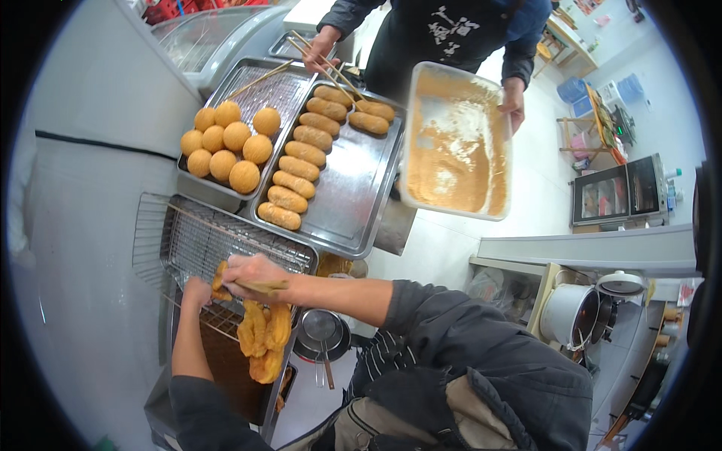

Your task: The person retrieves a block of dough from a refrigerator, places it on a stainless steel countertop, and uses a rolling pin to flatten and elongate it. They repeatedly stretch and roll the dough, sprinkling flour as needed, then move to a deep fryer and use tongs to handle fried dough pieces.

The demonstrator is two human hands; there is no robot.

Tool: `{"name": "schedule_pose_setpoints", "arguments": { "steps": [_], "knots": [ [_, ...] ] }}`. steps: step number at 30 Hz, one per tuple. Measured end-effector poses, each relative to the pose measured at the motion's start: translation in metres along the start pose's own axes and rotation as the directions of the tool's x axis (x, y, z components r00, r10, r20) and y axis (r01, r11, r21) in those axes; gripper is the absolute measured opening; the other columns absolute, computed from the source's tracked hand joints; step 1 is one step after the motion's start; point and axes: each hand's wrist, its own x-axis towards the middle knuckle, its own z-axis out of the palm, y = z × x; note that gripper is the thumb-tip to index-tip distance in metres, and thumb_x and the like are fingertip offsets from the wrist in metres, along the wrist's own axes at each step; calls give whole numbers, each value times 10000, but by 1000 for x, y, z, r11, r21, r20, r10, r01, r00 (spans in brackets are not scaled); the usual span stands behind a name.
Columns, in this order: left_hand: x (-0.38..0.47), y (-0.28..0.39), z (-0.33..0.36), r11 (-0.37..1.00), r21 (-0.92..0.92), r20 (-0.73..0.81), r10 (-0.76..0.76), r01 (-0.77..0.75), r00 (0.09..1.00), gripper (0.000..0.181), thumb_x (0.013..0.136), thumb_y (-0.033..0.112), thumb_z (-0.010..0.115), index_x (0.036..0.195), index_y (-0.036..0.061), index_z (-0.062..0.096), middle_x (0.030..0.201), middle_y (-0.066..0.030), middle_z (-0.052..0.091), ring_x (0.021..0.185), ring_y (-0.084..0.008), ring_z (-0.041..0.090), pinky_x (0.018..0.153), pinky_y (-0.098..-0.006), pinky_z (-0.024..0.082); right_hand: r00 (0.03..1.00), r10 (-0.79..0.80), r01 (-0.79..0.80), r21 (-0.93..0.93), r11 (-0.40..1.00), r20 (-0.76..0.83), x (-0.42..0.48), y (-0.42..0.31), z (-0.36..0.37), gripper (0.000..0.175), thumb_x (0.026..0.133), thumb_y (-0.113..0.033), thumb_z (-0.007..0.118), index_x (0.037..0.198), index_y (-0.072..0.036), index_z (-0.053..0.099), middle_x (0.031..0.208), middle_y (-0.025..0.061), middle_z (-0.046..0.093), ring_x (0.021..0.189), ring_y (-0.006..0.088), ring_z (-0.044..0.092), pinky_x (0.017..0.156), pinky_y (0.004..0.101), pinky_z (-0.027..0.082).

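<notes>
My left hand [197, 292] is at the edge of the wire rack, close against a piece of fried dough [219, 282]. My right hand [255, 276] touches the top of that piece and has wooden chopsticks [271, 286] in it, pointing right. Whether my left fingers pinch the dough is hard to see. Several golden fried dough sticks [264, 332] lie just below my right hand, over the fryer of dark oil [225, 361]. A wire rack [208, 239] over a metal tray is beyond my hands.
Round fried balls [236, 136] fill part of one steel tray; oblong sugared rolls [304, 152] line another [355, 197]. Across stands a co-worker in an apron [440, 28], holding chopsticks [338, 73] and a plastic tub of coating [457, 141]. A strainer over a pan [321, 332] is right of the fryer.
</notes>
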Motion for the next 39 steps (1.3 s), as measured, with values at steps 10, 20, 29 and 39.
{"name": "schedule_pose_setpoints", "arguments": {
  "steps": [10,20,29,39],
  "knots": [
    [-65,42,-10,771,622,1,173,-136,985,319,835,176,783,1096,33,670,1102,-212,709,1077,-378,676,930,-453,544,964,115,-90,113,990,-240,14,28,20,69,892,-104,648,880,-40,626,825,124,615,823,324,614,733,405,507],
    [-70,19,-4,703,665,-52,380,-252,924,153,865,63,658,1010,80,704,1079,-149,672,1061,-339,650,907,-443,544,919,218,-183,135,974,-329,8,23,18,102,911,-89,631,848,-11,646,737,99,629,687,220,636,639,340,512],
    [-79,30,-11,557,665,141,561,-498,816,83,861,47,640,926,43,692,1005,-126,641,1008,-324,633,861,-438,551,873,355,-304,196,932,-333,5,15,14,241,969,-129,618,759,-11,608,615,45,587,543,109,603,517,279,482],
    [-83,32,-7,551,702,216,439,-451,872,148,862,72,669,1001,44,709,1058,-138,657,1052,-333,638,908,-445,543,857,381,-354,140,925,-347,-29,-5,7,125,904,-106,652,821,-18,617,764,132,615,693,313,613,654,399,500]
  ]
}}
